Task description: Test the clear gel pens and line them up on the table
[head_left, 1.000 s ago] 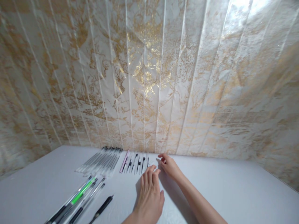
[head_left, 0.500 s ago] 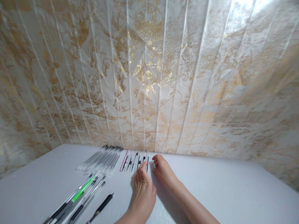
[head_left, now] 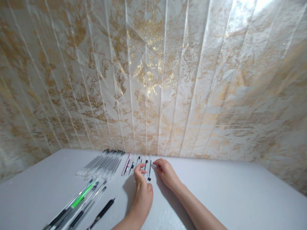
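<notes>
My left hand (head_left: 142, 191) is raised over the front of a row of taken-apart pen parts, its fingers bent and apart with nothing visible in them. Just right of its fingertips lies a small black cap-like piece (head_left: 149, 179), below a thin dark refill (head_left: 150, 167). At the row's right end, my right hand (head_left: 168, 174) rests with its fingers curled together beside the refill; whatever they may hold is hidden. The row also has a pink pen barrel (head_left: 126, 164) and several clear and black parts, partly covered by my left hand.
On the white table (head_left: 227, 195), many grey refill-like sticks with black ends (head_left: 103, 164) lie side by side at the back left. Nearer stand out several pens, one bright green (head_left: 81, 198), and a separate black pen (head_left: 103, 210). A gold-patterned curtain (head_left: 153, 80) hangs behind.
My left hand has moved left and its fingers have parted, showing the black piece on the table. My right fingers have drawn closer together at the row's end. The view has shifted slightly.
</notes>
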A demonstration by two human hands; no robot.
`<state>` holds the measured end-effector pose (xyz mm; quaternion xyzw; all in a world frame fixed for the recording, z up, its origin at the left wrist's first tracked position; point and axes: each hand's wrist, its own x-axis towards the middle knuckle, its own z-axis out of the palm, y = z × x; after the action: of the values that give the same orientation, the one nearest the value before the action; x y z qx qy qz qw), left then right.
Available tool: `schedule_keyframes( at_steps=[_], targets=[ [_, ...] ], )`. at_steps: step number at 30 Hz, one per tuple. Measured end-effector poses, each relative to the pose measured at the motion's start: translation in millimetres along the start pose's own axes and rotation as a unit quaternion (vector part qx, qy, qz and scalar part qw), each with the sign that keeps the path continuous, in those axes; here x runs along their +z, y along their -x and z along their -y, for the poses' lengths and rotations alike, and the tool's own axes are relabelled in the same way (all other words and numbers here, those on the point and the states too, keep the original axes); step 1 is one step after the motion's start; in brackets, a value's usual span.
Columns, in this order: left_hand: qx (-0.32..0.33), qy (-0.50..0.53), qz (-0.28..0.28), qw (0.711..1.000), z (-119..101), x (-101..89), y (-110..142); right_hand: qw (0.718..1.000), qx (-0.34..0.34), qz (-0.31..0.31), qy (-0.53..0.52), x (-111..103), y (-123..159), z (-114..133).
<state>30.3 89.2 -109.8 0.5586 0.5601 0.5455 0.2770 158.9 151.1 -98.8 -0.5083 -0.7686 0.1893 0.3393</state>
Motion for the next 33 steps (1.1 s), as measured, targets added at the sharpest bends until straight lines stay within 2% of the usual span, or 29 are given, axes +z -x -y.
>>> schedule_keyframes(
  at_steps=[7,12,20,22,25,29,33],
  targets=[
    [0.000,0.016,-0.022,1.000,5,5.0,-3,0.999,0.020,-0.036,-0.014,9,-3,1],
    [-0.002,0.014,-0.012,1.000,4,5.4,-2,0.998,0.023,-0.045,-0.034,12,-3,0],
    [-0.001,0.017,-0.011,1.000,5,3.0,-3,0.999,0.032,-0.040,-0.015,1,-1,3],
    [0.002,0.021,-0.020,1.000,6,3.5,-3,0.998,0.052,-0.018,-0.012,-6,1,10],
    [0.010,0.031,-0.024,0.999,9,4.1,-3,0.995,0.083,0.048,0.034,-11,6,25],
    [0.008,0.046,-0.024,0.999,9,4.2,-3,0.985,0.078,0.087,0.129,-7,12,42],
    [0.004,0.045,-0.020,0.999,6,3.9,-3,0.982,0.075,0.120,0.125,-8,10,41]
  ],
)
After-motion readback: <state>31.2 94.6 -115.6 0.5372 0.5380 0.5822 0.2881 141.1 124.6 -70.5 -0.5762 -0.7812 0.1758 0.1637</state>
